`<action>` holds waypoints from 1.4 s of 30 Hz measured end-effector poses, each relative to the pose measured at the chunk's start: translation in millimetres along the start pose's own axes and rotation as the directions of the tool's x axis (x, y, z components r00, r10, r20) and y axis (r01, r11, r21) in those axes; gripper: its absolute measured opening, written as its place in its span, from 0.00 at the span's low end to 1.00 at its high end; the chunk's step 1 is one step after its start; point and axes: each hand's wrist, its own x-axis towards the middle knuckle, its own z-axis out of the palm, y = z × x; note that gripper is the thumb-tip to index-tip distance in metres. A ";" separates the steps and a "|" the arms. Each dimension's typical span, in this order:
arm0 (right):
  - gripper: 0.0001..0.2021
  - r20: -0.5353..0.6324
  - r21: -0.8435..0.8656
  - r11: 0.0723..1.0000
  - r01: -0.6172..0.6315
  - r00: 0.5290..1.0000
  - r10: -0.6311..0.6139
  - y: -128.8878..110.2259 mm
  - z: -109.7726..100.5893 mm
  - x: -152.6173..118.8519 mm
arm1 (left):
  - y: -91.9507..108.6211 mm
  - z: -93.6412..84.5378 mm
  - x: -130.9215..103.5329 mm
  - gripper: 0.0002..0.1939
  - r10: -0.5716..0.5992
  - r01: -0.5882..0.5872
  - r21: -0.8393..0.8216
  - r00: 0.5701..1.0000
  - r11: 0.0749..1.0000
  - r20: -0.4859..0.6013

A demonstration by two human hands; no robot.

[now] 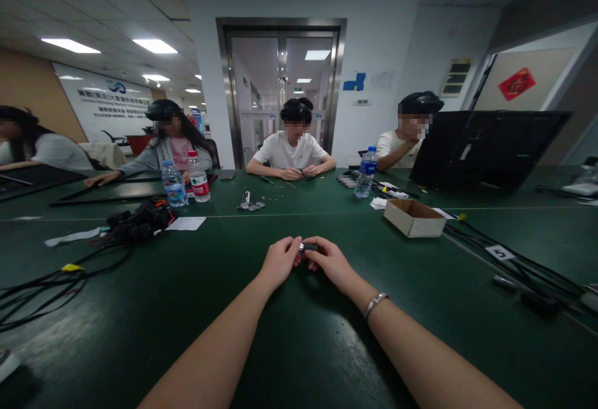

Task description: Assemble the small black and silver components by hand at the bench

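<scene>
A small dark cylindrical object (309,247) with a shiny metal end is held between my two hands, just above the green table (299,340). My left hand (281,261) pinches its metal end with thumb and fingers. From the other side, my right hand (332,260) grips the dark part, its fingers curled round it. The fingertips of both hands are close together. The object's exact kind is too small to tell.
Beyond my hands lie small metal parts (251,202). An open cardboard box (415,218) and black cables (509,253) are at the right; bottles (174,185), a black bundle (140,219) and paper (187,223) at the left. Several people sit opposite.
</scene>
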 end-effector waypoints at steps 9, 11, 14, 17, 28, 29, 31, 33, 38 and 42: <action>0.13 -0.002 0.003 1.000 -0.009 1.000 0.009 -5.5 0.4 -2.8 | 4.3 0.8 -1.9 0.29 -0.046 0.046 0.012 0.998 0.999 -0.045; 0.13 -0.024 0.022 1.000 -0.010 1.000 0.011 -5.7 0.2 -2.4 | 5.1 1.7 -3.1 0.27 -0.023 0.023 -0.008 0.999 1.000 -0.035; 0.13 -0.060 0.049 0.999 -0.015 0.998 0.018 -4.9 -0.1 -1.2 | 5.7 2.0 -4.4 0.19 -0.004 0.001 -0.061 0.999 0.998 -0.044; 0.15 -0.082 0.069 0.997 -0.025 0.996 0.030 -2.8 -0.6 0.0 | 5.7 1.0 -4.7 0.18 0.022 -0.026 -0.124 0.999 0.992 -0.026; 0.14 -0.068 0.061 0.998 -0.018 0.997 0.022 -1.8 -0.3 -0.3 | 1.9 0.9 -2.9 0.14 0.029 -0.025 -0.156 0.999 0.987 0.022; 0.14 -0.066 0.059 0.998 -0.019 0.998 0.023 -1.9 -0.3 -0.5 | 2.0 0.7 -3.0 0.15 0.024 -0.021 -0.145 1.000 0.989 0.016; 0.14 -0.058 0.054 0.998 -0.021 0.998 0.024 -1.6 -0.3 -0.3 | 2.0 0.4 -2.9 0.17 0.016 -0.015 -0.117 1.000 0.993 0.002; 0.14 -0.050 0.045 0.999 -0.024 0.998 0.027 -0.7 -0.5 0.4 | 1.1 0.6 -2.1 0.19 0.003 -0.005 -0.083 1.000 0.996 -0.015; 0.13 -0.029 0.019 1.000 -0.011 1.000 0.012 0.7 -0.9 1.1 | -2.8 2.1 0.7 0.23 -0.019 0.018 -0.022 0.998 1.000 -0.058; 0.14 -0.005 0.006 1.000 -0.015 1.000 0.015 -1.4 -1.2 -0.8 | -2.9 1.6 0.8 0.26 -0.047 0.049 0.022 0.995 0.999 -0.089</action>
